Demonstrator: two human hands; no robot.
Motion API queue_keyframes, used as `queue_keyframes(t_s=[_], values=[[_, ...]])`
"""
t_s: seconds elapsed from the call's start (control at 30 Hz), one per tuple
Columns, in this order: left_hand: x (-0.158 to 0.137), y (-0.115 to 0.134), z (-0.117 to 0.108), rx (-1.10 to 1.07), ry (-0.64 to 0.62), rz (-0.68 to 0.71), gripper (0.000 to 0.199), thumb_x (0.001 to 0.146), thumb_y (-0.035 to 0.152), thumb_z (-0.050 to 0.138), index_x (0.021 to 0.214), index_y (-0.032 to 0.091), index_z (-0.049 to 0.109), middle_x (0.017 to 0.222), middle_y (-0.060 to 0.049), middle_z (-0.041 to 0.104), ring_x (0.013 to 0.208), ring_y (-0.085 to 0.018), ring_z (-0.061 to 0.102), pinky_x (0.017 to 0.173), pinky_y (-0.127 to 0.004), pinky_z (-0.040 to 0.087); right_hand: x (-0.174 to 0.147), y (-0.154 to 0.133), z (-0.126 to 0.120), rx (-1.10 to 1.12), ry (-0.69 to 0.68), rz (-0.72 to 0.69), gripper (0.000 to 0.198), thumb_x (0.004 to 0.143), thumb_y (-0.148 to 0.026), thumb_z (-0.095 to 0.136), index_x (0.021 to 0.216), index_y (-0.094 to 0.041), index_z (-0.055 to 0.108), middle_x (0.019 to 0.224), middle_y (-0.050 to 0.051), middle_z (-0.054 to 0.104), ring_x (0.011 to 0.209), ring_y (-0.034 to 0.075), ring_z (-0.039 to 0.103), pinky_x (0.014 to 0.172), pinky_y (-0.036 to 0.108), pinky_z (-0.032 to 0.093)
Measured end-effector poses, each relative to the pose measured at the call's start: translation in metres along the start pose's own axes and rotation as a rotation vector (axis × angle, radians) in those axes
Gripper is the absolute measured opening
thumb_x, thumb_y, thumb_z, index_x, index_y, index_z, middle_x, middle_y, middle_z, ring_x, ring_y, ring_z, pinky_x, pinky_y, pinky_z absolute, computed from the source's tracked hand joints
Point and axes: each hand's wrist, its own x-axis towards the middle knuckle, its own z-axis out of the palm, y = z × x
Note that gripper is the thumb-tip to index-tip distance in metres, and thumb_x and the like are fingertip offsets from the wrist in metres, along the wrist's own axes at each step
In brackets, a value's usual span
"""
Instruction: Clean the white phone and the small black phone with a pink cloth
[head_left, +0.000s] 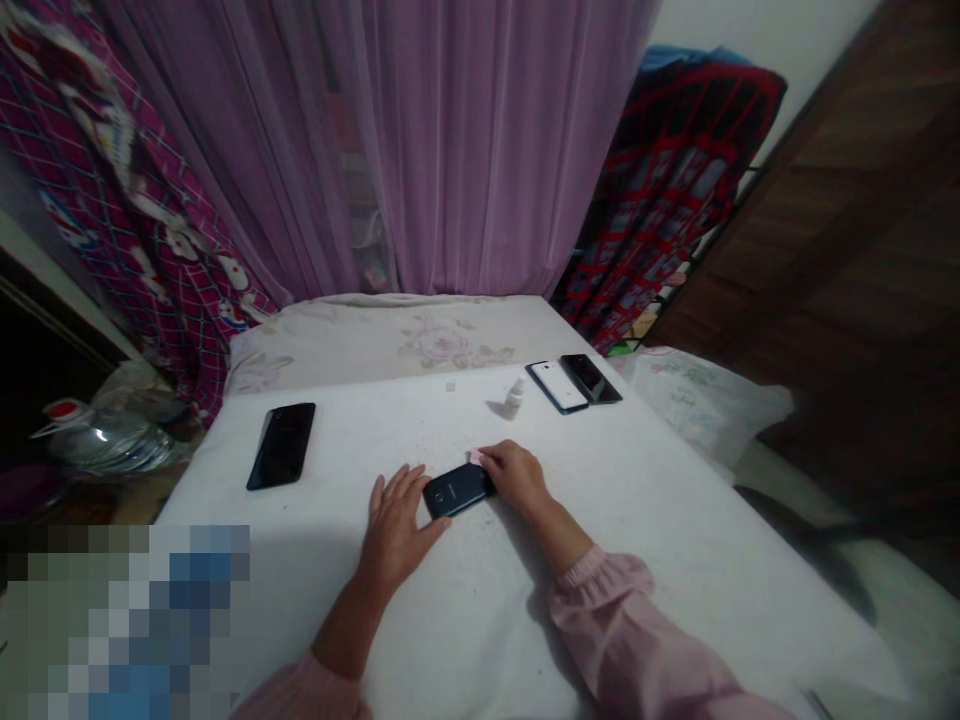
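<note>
A dark smartphone point(456, 490) lies back up on the white-covered table, slightly slanted. My left hand point(396, 522) rests at its left end, with the thumb at the near edge and the fingertips at the far corner, bracing it. Pinched in the fingers of my right hand point(517, 478) is a small pink piece point(475, 457), perhaps cloth or sponge, at the phone's far right edge. That hand covers the phone's right end. Beyond it stands a small spray bottle point(514, 400) with pale contents.
A black tablet or large phone point(282, 446) lies at the left. Two more phones sit at the back right, one white point(556, 386) and one dark point(592, 379). A small clear square point(451, 386) lies near the back. A water jug point(112, 440) stands left of the table point(637, 560).
</note>
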Motion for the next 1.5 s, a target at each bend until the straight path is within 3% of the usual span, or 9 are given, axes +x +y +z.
queue_keyframes(t_s=[0.23,0.53,0.73,0.87,1.1,1.2,1.5], values=[[-0.001,0.0,0.003,0.003,0.02,-0.04,0.048,0.076,0.033,0.07,0.12,0.024,0.056,0.143,-0.012,0.053,0.138,-0.032,0.041,0.116,-0.057,0.024,-0.012,-0.004,-0.005,-0.033,0.036,-0.174,0.021,0.089,-0.02,0.061,0.097,-0.03,0.077,0.088,0.003,0.069,0.081,0.017,0.062,0.069,0.025,0.041],[0.001,0.001,0.004,-0.01,0.015,-0.092,0.049,0.068,0.029,0.079,0.111,0.022,0.056,0.143,-0.014,0.052,0.139,-0.035,0.039,0.116,-0.057,0.026,-0.004,-0.048,0.012,-0.024,-0.046,-0.523,0.016,0.091,-0.026,0.063,0.095,-0.029,0.078,0.088,0.004,0.07,0.079,0.016,0.058,0.069,0.027,0.036],[0.002,0.001,0.002,-0.031,0.011,-0.096,0.046,0.069,0.03,0.079,0.109,0.024,0.057,0.142,-0.012,0.053,0.14,-0.034,0.039,0.116,-0.058,0.026,-0.014,-0.037,0.01,0.064,-0.054,-0.719,0.015,0.086,-0.02,0.068,0.094,-0.03,0.077,0.083,0.001,0.068,0.077,0.014,0.058,0.07,0.026,0.036],[0.002,0.002,0.0,-0.037,-0.017,-0.104,0.047,0.07,0.031,0.08,0.11,0.023,0.057,0.143,-0.013,0.053,0.14,-0.034,0.039,0.116,-0.058,0.025,-0.017,-0.025,0.005,0.137,-0.073,-0.804,0.015,0.092,-0.026,0.063,0.088,-0.028,0.077,0.077,0.001,0.066,0.07,0.012,0.055,0.069,0.026,0.036],[0.002,0.003,-0.003,-0.029,-0.052,-0.113,0.049,0.069,0.03,0.08,0.111,0.022,0.056,0.145,-0.014,0.051,0.14,-0.035,0.037,0.116,-0.059,0.024,-0.017,0.017,-0.009,0.151,0.003,-0.765,0.017,0.093,-0.027,0.06,0.088,-0.027,0.077,0.08,0.003,0.066,0.069,0.012,0.056,0.065,0.026,0.036],[0.002,0.003,-0.005,-0.029,-0.068,-0.104,0.048,0.071,0.029,0.079,0.112,0.022,0.056,0.145,-0.013,0.05,0.141,-0.034,0.037,0.117,-0.059,0.023,-0.018,0.022,-0.012,0.131,0.023,-0.747,0.019,0.094,-0.025,0.059,0.088,-0.027,0.077,0.078,0.003,0.065,0.069,0.012,0.056,0.064,0.026,0.036],[0.001,0.0,-0.004,-0.023,-0.066,-0.07,0.046,0.075,0.026,0.072,0.116,0.022,0.054,0.145,-0.013,0.051,0.141,-0.033,0.037,0.117,-0.058,0.022,-0.02,-0.033,0.014,0.205,-0.037,-0.796,0.014,0.089,-0.021,0.064,0.09,-0.028,0.077,0.079,0.001,0.067,0.071,0.012,0.056,0.067,0.027,0.037]])
